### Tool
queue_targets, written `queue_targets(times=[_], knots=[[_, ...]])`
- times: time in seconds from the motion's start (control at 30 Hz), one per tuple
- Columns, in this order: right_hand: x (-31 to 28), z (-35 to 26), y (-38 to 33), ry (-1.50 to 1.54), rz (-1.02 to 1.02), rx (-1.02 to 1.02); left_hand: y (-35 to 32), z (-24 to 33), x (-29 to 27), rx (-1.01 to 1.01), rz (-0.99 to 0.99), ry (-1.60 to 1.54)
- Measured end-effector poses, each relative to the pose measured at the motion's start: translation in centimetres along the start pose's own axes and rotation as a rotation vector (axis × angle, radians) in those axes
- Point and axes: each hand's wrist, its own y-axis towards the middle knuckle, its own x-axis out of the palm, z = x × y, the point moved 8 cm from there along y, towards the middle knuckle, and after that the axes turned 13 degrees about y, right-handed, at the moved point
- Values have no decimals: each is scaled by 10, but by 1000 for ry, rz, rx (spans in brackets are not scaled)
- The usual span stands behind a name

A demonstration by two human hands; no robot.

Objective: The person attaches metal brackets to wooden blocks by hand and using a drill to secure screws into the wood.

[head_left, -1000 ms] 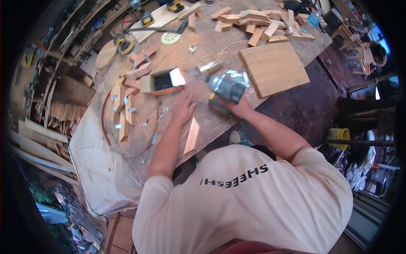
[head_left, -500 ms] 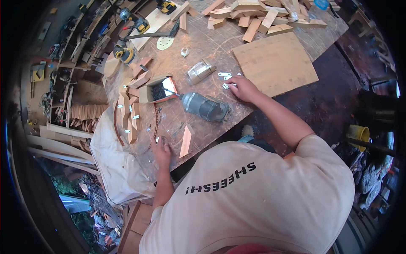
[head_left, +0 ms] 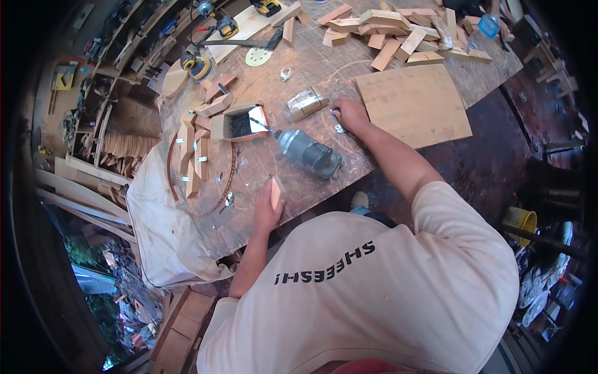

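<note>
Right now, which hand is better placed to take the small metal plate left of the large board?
Probably the right hand: it is close beside the metal plate, while the left hand is farther off, gripping a wood piece.

Cream short-sleeved shirt (head_left: 367,299), black lettering (head_left: 340,261)

My brown wooden workbench (head_left: 339,71) carries small silver metal plates (head_left: 339,129), a grey cylindrical power tool (head_left: 311,154), an open cardboard box (head_left: 218,127), a square tan board (head_left: 414,106), piled pale wooden blocks (head_left: 411,43).
</note>
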Motion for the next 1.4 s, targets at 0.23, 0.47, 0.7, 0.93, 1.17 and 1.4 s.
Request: queue_targets(times=[0.23, 0.47, 0.7, 0.93, 1.17, 1.4], knots=[[22, 22, 20, -57, -102, 307, 12, -88, -5, -530, 284, -553], [-14, 43, -3, 390, 186, 249, 13, -68, -39, -232, 218, -193], [-52, -22, -158, 815, 582, 485, 12, -53, -71, 205, 131, 9], [31, -125, -274, 810, 489, 676, 66, -59, -52, 729, -136, 5], [78, -209, -245, 857, 480, 614, 64, -30, -62, 545, 21, -130], [92, -260, -181, 888, 462, 333, 5, 29, -61, 495, -603, -1229]])
